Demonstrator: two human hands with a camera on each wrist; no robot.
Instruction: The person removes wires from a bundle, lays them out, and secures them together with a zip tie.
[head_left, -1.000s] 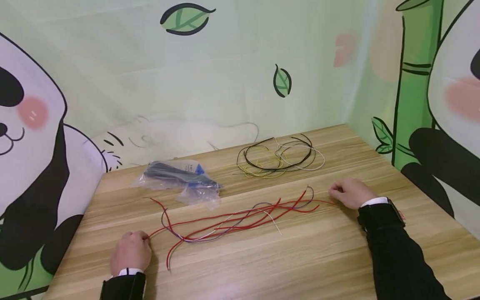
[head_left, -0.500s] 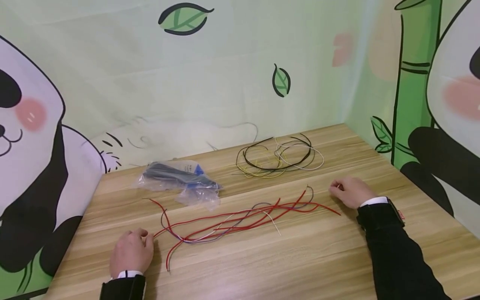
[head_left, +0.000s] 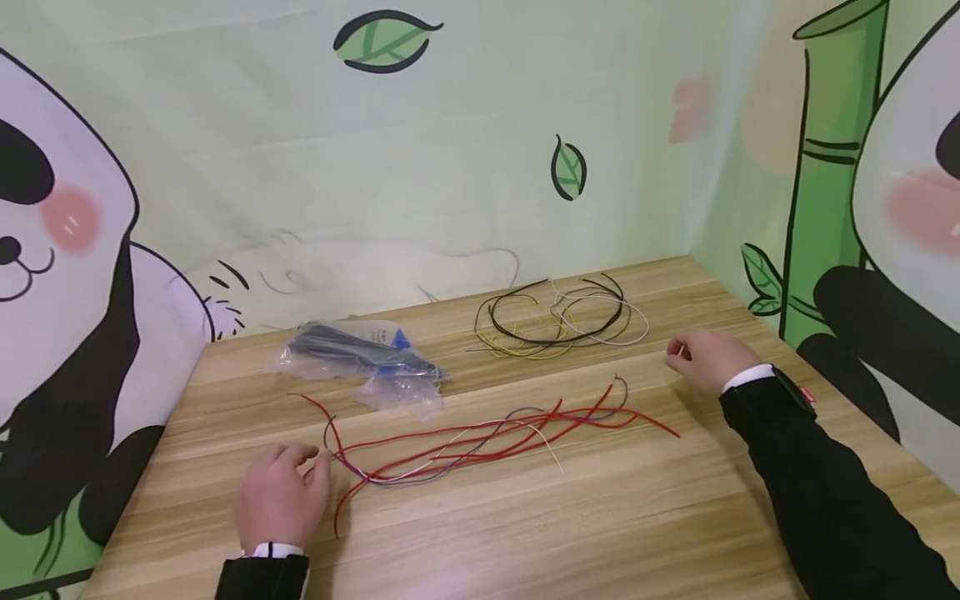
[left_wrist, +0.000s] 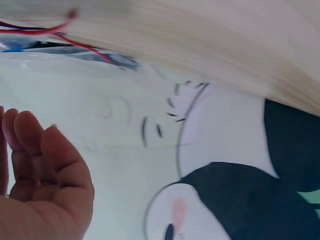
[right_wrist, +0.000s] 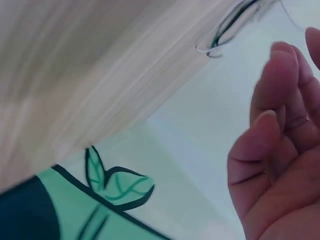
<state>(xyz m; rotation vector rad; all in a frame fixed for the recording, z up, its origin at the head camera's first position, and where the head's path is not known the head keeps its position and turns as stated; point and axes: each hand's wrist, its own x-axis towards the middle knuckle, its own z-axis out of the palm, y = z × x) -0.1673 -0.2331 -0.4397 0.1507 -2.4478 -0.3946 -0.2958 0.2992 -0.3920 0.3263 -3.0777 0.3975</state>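
The red wires [head_left: 480, 456] lie lengthwise on the wooden table [head_left: 540, 533], maybe so both ends are reachable, with my left hand [head_left: 281, 500] at their eight o'clock and my right hand [head_left: 714, 362] at two. The wrist views show what the head view hides: my loosely bent fingers [left_wrist: 30, 132] hold nothing.

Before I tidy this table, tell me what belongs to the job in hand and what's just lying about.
Likely part of the job, lying between the left hand and the right hand:
red wires
purple wire
thin white wire

Probably just lying about, farther back:
clear plastic bag
loops of black, yellow and white wire
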